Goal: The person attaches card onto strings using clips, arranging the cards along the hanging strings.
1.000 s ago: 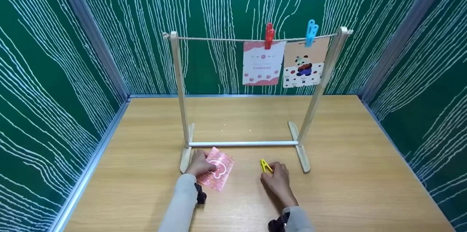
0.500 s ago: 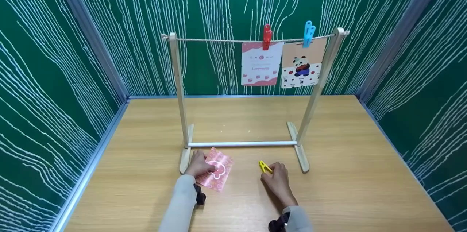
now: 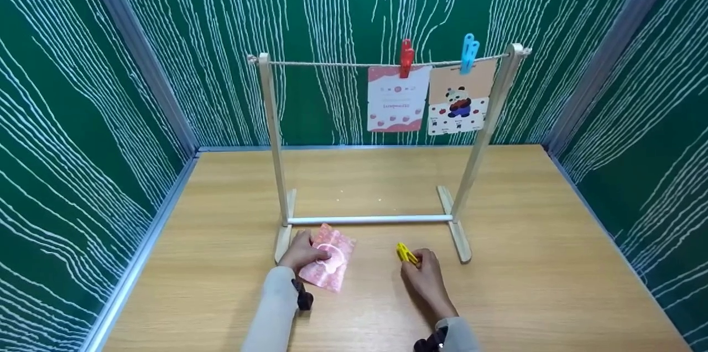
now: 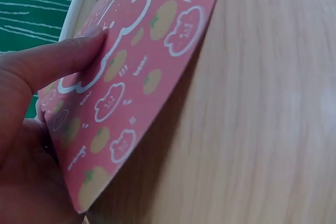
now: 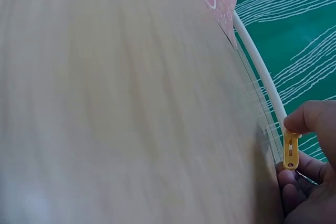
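Observation:
A pink card with a white bear outline is in my left hand. The thumb lies on its printed face and the other fingers go behind it; in the left wrist view the card tilts off the table. My right hand pinches a yellow clothespin between thumb and fingers, a short way right of the card. Seen from the right wrist, the clothespin shows end-on under the thumb.
Behind both hands stands a wooden frame with a white lower bar and a rope across its top. A red clothespin holds a strawberry card there; a blue clothespin holds a panda card. Green walls enclose the wooden table.
My right hand has turned the yellow clothespin slightly and shifted a little to the right; its legs now look closer together. The left hand and pink card have barely moved.

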Demonstrator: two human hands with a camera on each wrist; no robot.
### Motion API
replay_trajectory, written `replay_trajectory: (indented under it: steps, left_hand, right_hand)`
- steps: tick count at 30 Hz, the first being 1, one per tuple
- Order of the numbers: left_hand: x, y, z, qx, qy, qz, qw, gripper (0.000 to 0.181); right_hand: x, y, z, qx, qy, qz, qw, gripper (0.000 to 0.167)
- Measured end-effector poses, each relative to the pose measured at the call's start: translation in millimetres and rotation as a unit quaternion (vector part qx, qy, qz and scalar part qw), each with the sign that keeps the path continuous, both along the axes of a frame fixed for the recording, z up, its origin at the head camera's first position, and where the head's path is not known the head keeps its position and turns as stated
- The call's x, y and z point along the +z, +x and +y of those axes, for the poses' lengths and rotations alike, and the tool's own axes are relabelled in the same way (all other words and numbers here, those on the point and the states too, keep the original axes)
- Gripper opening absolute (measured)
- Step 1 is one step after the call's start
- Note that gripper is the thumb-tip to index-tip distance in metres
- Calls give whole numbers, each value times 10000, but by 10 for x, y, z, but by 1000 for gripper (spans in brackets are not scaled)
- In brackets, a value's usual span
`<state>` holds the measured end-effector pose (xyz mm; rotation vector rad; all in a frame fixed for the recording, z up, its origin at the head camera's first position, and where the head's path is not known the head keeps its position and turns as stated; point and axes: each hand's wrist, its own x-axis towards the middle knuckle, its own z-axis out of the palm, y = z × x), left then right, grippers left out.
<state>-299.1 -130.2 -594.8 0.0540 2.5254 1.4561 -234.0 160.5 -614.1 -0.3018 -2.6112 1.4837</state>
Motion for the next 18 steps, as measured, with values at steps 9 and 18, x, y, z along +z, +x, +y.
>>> replay_trajectory:
  steps: [9, 18]
  left_hand:
    - [46, -16, -74, -371, 664, -255, 9968, 30]
    - [73, -21, -118, -196, 951, -643, 9932, 43]
  right_hand:
    - [58, -26, 31, 65, -179, -351, 9992, 28]
    - [138, -67, 104, 238, -638, -337, 9971, 38]
